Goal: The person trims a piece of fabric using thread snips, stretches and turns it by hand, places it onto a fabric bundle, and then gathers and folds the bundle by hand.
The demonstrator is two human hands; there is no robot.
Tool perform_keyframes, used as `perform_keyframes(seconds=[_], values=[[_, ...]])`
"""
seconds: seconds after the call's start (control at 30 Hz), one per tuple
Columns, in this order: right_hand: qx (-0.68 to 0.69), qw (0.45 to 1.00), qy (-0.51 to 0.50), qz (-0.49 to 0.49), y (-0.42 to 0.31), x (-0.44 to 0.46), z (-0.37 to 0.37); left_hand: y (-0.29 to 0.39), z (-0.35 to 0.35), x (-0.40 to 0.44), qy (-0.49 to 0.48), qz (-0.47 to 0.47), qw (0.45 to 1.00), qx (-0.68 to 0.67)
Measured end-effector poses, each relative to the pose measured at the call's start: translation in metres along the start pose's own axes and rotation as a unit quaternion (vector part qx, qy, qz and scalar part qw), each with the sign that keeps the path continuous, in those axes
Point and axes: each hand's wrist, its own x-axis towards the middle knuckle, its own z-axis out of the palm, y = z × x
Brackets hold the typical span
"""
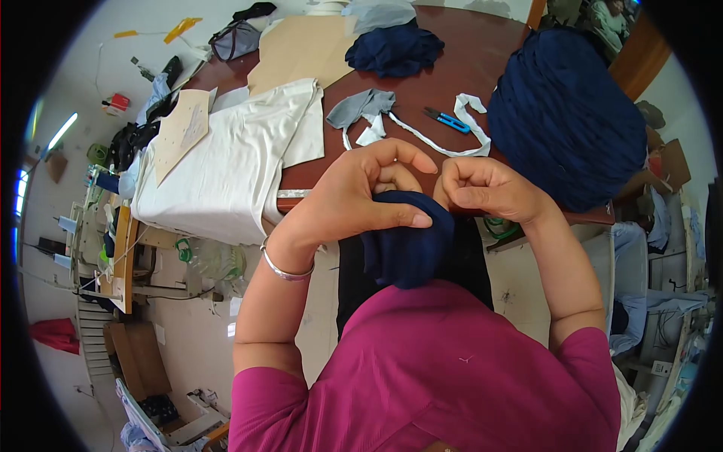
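In the head view, my left hand (369, 188) grips a piece of navy blue fabric (407, 245), its thumb lying over the upper edge. The fabric hangs down in front of my body, just off the table's near edge. Beside it, my right hand (489, 190) is closed, with fingers curled and thumb pressed to the index finger at the fabric's right edge. What sits in that pinch is hidden. Beyond my hands lie blue thread snips (449, 119), a white cloth strip (433, 143) and a grey fabric scrap (360, 107).
On the dark red table (467, 45) a large navy fabric heap (565, 120) stands right, with a smaller navy pile (395, 49) at the back. White fabric (226, 158) and a card pattern (183, 132) cover the left side. A sewing machine table (124, 260) stands farther left.
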Motion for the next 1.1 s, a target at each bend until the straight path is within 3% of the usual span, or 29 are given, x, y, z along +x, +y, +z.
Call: perform_keyframes(seconds=[0.07, 0.13, 0.3, 0.4, 0.6, 0.7, 0.8, 0.93, 1.0, 1.1], values=[[-0.041, 0.998, 0.045, -0.033, 0.002, 0.002, 0.017, -0.005, 0.001, 0.006, -0.014, 0.018, 1.0, -0.005], [-0.084, 0.995, 0.052, -0.006, -0.002, 0.004, 0.035, -0.004, 0.003, 0.01, -0.03, 0.02, 0.999, -0.002], [-0.005, 0.993, 0.119, 0.019, -0.018, -0.012, 0.023, 0.007, 0.0, 0.012, -0.033, 0.002, 0.999, 0.03], [-0.037, 0.982, 0.174, -0.063, -0.018, -0.017, 0.013, 0.013, -0.003, 0.014, -0.017, 0.01, 1.0, 0.022], [-0.018, 0.965, 0.242, -0.103, -0.024, -0.031, 0.007, 0.018, 0.002, 0.02, -0.025, 0.037, 0.999, 0.02], [0.05, 0.956, 0.263, -0.12, -0.033, -0.04, -0.001, 0.021, -0.002, 0.025, -0.04, 0.036, 0.999, 0.004], [0.056, 0.969, 0.22, -0.096, -0.045, -0.054, -0.004, 0.027, 0.0, 0.027, -0.035, 0.045, 0.998, -0.008], [-0.194, 0.96, 0.203, 0.01, -0.068, -0.066, 0.0, 0.05, 0.0, 0.028, -0.032, 0.029, 0.999, 0.001], [-0.27, 0.935, 0.231, 0.018, -0.082, -0.073, -0.002, 0.056, -0.005, 0.031, -0.022, 0.032, 0.999, 0.015], [-0.351, 0.905, 0.228, -0.072, -0.105, -0.078, -0.006, 0.079, -0.01, 0.036, 0.0, 0.022, 0.998, 0.063]])
